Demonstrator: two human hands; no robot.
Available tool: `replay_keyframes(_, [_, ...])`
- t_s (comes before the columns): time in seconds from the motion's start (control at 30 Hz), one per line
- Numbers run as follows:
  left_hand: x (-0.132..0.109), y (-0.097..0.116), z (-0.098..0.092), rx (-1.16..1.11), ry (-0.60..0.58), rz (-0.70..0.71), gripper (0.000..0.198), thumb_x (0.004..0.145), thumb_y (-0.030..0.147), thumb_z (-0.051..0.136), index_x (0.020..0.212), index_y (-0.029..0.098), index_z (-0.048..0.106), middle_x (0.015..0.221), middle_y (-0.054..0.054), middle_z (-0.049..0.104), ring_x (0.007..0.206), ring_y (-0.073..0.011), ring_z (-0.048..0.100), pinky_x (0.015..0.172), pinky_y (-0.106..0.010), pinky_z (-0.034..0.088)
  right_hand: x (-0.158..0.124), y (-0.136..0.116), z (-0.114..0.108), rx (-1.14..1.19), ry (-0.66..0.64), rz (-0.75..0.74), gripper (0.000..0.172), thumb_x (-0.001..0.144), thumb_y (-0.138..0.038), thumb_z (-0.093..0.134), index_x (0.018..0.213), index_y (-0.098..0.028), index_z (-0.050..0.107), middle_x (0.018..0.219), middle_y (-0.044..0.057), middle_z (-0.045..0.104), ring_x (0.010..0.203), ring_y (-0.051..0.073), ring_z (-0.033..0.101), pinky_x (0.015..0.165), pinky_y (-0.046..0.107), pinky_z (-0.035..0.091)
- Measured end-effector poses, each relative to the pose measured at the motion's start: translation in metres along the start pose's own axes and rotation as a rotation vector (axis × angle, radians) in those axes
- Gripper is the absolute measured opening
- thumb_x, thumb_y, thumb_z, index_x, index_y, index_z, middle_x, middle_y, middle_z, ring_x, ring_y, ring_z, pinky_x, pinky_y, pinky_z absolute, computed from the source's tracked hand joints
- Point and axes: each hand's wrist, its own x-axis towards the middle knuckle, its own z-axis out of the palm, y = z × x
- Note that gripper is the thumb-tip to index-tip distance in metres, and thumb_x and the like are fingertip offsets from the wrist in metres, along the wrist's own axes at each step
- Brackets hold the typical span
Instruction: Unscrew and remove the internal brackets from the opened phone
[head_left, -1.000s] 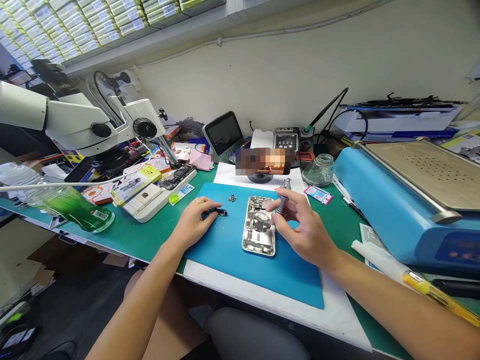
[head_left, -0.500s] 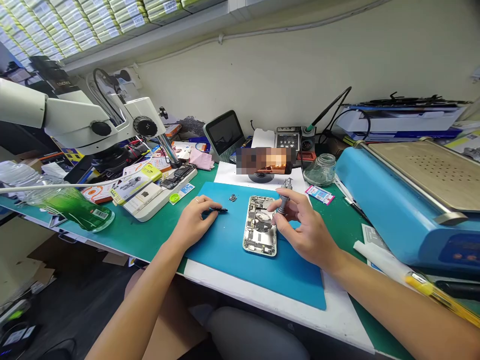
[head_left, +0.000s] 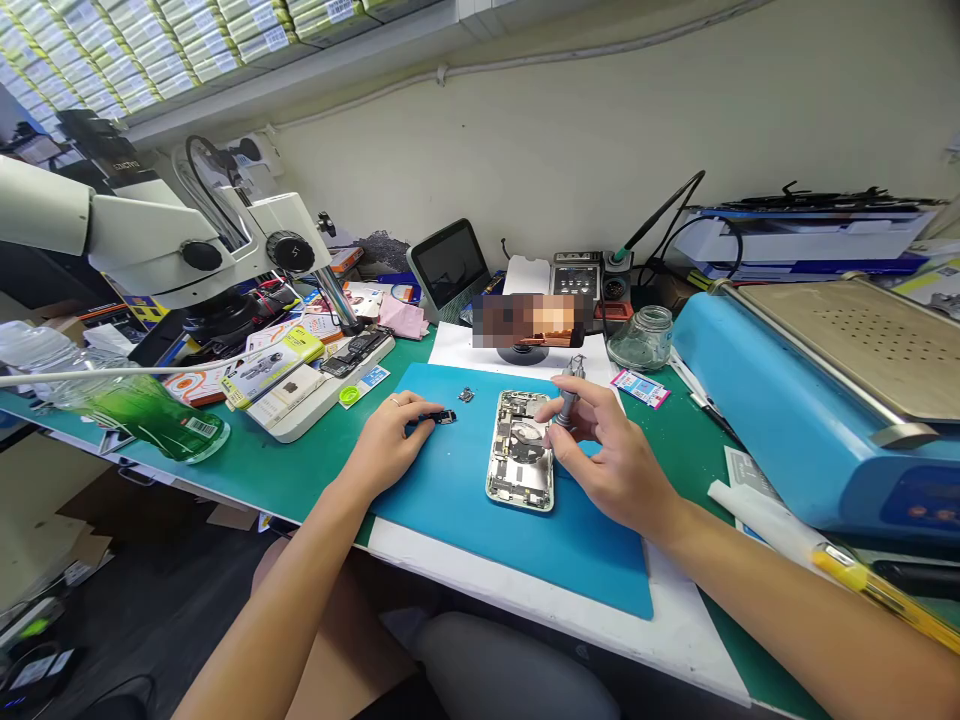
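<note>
An opened phone (head_left: 517, 470) lies on the blue mat (head_left: 465, 530), its inner parts and a round coil-like piece bare. My left hand (head_left: 394, 440) rests left of it, thumb and fingers pinching a small black phone part (head_left: 444, 416) with light metal spots. Just beyond that part sits a little pile of screws or tiny metal bits (head_left: 466, 395). Over the phone's right edge, my right hand (head_left: 611, 450) is closed around a slim grey tool (head_left: 571, 395) held upright. It resembles a screwdriver, but its tip is hidden.
Left stand a microscope (head_left: 225, 250) and a bottle of green liquid (head_left: 165, 420). A pixelated screen (head_left: 532, 322) is behind the mat, with a glass jar (head_left: 643, 340) beside it. A blue heating machine (head_left: 780, 420) and a yellow cutter (head_left: 877, 580) lie right.
The black part in my left hand has turned, so its metal spots now face up. My right hand and the phone have hardly moved.
</note>
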Motion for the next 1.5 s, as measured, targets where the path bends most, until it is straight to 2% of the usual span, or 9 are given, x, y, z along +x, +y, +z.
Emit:
replay_keyframes(0.17, [-0.0005,0.0005,0.0006,0.007,-0.005,-0.006,0.03,0.102,0.041,0.063,0.122,0.019,0.066,0.123,-0.008,0.068,0.106,-0.0206,0.068,0.094,-0.043,0.059,0.0007,0.0008,-0.0002,-0.011,0.013,-0.006,0.043,0.101,-0.018,0.056,0.141,-0.029,0.046,0.103,0.003,0.07,0.086,0.017,0.071,0.073,0.031,0.064])
replay_keyframes(0.53, [-0.001,0.0016,-0.0001,0.01,-0.006,-0.008,0.029,0.102,0.04,0.063,0.122,0.019,0.067,0.123,-0.008,0.068,0.107,-0.0205,0.068,0.094,-0.043,0.059,-0.0009,0.0004,0.0,0.002,0.012,0.001,0.047,0.102,-0.02,0.056,0.146,-0.029,0.04,0.105,0.004,0.07,0.085,0.016,0.071,0.062,0.027,0.063])
replay_keyframes(0.93, [-0.0002,-0.0017,0.0029,0.034,-0.008,0.01,0.031,0.102,0.041,0.063,0.124,0.019,0.066,0.125,-0.009,0.067,0.108,-0.0212,0.067,0.096,-0.044,0.059,0.0004,0.0021,0.0007,-0.005,0.001,-0.006,0.044,0.102,-0.02,0.056,0.143,-0.031,0.044,0.106,0.003,0.07,0.087,0.017,0.072,0.071,0.03,0.065])
replay_keyframes(1.1, [0.0005,-0.0016,0.003,0.047,-0.018,0.023,0.03,0.102,0.041,0.063,0.123,0.019,0.066,0.126,-0.009,0.067,0.109,-0.0212,0.067,0.096,-0.044,0.058,-0.0001,0.0004,0.0004,-0.006,0.002,0.003,0.042,0.102,-0.021,0.056,0.142,-0.03,0.045,0.105,0.004,0.07,0.086,0.017,0.072,0.068,0.029,0.064])
replay_keyframes(1.3, [0.0007,-0.0037,0.0034,0.059,-0.021,0.027,0.03,0.102,0.041,0.063,0.124,0.02,0.066,0.127,-0.009,0.067,0.109,-0.0211,0.067,0.096,-0.044,0.059,0.0007,-0.0019,0.0002,-0.006,0.001,0.006,0.042,0.101,-0.022,0.056,0.141,-0.03,0.046,0.104,0.003,0.071,0.087,0.018,0.072,0.07,0.031,0.065])
replay_keyframes(1.5, [0.0004,-0.0045,0.0041,0.064,-0.026,0.021,0.03,0.103,0.041,0.063,0.124,0.02,0.066,0.127,-0.009,0.067,0.109,-0.0211,0.067,0.096,-0.044,0.059,0.0003,-0.0004,0.0006,-0.008,-0.005,0.009,0.042,0.102,-0.022,0.056,0.141,-0.03,0.045,0.104,0.004,0.07,0.085,0.017,0.072,0.064,0.028,0.064])
